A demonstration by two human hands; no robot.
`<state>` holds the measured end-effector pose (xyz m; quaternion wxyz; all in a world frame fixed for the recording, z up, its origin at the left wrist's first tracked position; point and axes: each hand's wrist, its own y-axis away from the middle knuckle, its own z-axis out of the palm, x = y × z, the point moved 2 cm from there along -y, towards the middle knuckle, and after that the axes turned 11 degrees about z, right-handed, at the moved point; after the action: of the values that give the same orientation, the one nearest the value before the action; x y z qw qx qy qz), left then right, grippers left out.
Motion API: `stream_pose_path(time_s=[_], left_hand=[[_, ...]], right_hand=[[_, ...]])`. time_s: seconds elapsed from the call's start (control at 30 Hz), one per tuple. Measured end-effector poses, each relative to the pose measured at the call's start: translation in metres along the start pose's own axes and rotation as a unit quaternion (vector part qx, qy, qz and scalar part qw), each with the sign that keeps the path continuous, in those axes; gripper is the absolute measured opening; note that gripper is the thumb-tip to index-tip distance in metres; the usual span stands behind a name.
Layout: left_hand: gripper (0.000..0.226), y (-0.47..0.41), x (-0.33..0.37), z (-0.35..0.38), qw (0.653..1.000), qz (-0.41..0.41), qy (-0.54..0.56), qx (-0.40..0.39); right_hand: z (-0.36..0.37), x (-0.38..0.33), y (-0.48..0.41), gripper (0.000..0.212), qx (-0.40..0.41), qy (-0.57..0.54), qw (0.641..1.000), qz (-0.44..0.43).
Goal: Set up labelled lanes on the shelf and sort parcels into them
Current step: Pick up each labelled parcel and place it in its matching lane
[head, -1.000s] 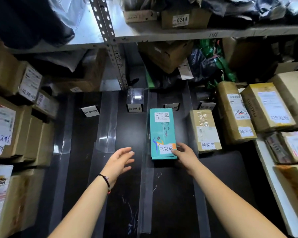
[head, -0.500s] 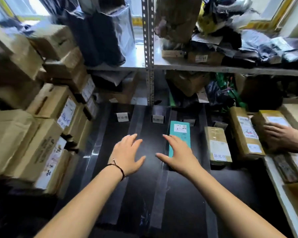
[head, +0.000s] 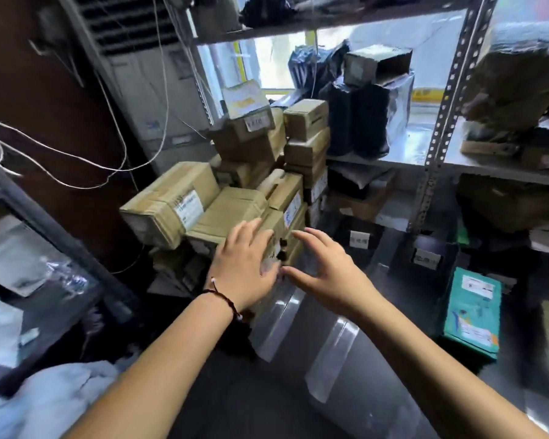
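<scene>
A stack of brown cardboard parcels (head: 203, 210) with white labels stands at the left end of the dark shelf (head: 377, 359). My left hand (head: 246, 264) and my right hand (head: 324, 270) are both stretched out in front of the stack's lower boxes, fingers spread, holding nothing. A teal parcel (head: 471, 312) lies in a lane at the right. Clear plastic lane dividers (head: 327, 359) run along the shelf, and small white lane labels (head: 359, 239) stand at the back.
An upper shelf holds black bagged parcels (head: 355, 115) and more boxes. A perforated metal upright (head: 441, 122) stands right of centre. A tall air conditioner (head: 146, 74) with loose white cables (head: 76, 160) is at the left. A white bundle (head: 38, 400) lies bottom left.
The view has swung left from the lanes to the box stack. Both hands have left the teal parcel's lane and moved to the stack at the shelf's left end.
</scene>
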<state>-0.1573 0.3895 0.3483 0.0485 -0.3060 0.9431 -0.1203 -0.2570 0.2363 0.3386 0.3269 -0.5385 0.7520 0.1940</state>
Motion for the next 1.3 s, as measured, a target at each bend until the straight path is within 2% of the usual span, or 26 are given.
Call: stream_pose_path(time_s=[0.17,0.33,0.5,0.6,0.7,0.8,0.9,1.0,1.07,1.17,1.2,1.23,1.27,1.3], left_hand=[[0.070,0.015,-0.088,-0.016,0.997,-0.074,0.015,0.016],[0.075,0.011,-0.191,-0.015,0.987,-0.146,0.062,0.039],[0.103,-0.007,-0.274,-0.007,0.979,-0.194,0.041,-0.036],[0.113,-0.015,-0.300,-0.001,0.982,-0.174,0.048,-0.058],[0.101,-0.021,-0.320,-0.003,0.988,-0.127,0.076,-0.034],[0.100,-0.020,-0.331,-0.010,0.975,-0.150,0.162,0.014],[0.098,-0.018,-0.345,-0.014,0.928,-0.204,0.297,0.093],[0.093,-0.013,-0.349,-0.021,0.888,-0.210,0.382,0.144],[0.088,-0.008,-0.346,-0.027,0.862,-0.213,0.419,0.189],[0.069,-0.004,-0.346,-0.026,0.836,-0.229,0.421,0.266],[0.063,-0.005,-0.347,-0.025,0.818,-0.240,0.438,0.285],[0.061,-0.007,-0.349,-0.024,0.779,-0.245,0.489,0.306],[0.061,-0.008,-0.347,-0.025,0.716,-0.261,0.561,0.323],[0.062,-0.009,-0.342,-0.026,0.623,-0.278,0.651,0.334]], right_hand=[[0.036,-0.053,-0.031,0.072,-0.015,0.010,0.999,-0.040],[0.081,-0.095,-0.078,0.071,-0.029,0.037,0.998,-0.036],[0.123,-0.135,-0.124,0.067,0.000,0.030,0.999,-0.019],[0.139,-0.150,-0.139,0.066,0.008,0.020,1.000,0.004],[0.150,-0.160,-0.148,0.066,0.019,0.005,0.999,0.033],[0.154,-0.165,-0.149,0.063,0.020,-0.012,0.998,0.054],[0.152,-0.172,-0.151,0.061,0.013,-0.018,0.998,0.061],[0.148,-0.179,-0.156,0.060,0.015,-0.028,0.998,0.059],[0.146,-0.186,-0.159,0.060,0.017,-0.030,0.998,0.056],[0.146,-0.197,-0.164,0.059,0.024,-0.057,0.996,0.060],[0.147,-0.200,-0.167,0.059,0.018,-0.079,0.995,0.066],[0.148,-0.202,-0.170,0.057,0.009,-0.103,0.992,0.072],[0.150,-0.204,-0.172,0.055,-0.001,-0.129,0.988,0.080],[0.151,-0.205,-0.174,0.051,-0.013,-0.162,0.983,0.087]])
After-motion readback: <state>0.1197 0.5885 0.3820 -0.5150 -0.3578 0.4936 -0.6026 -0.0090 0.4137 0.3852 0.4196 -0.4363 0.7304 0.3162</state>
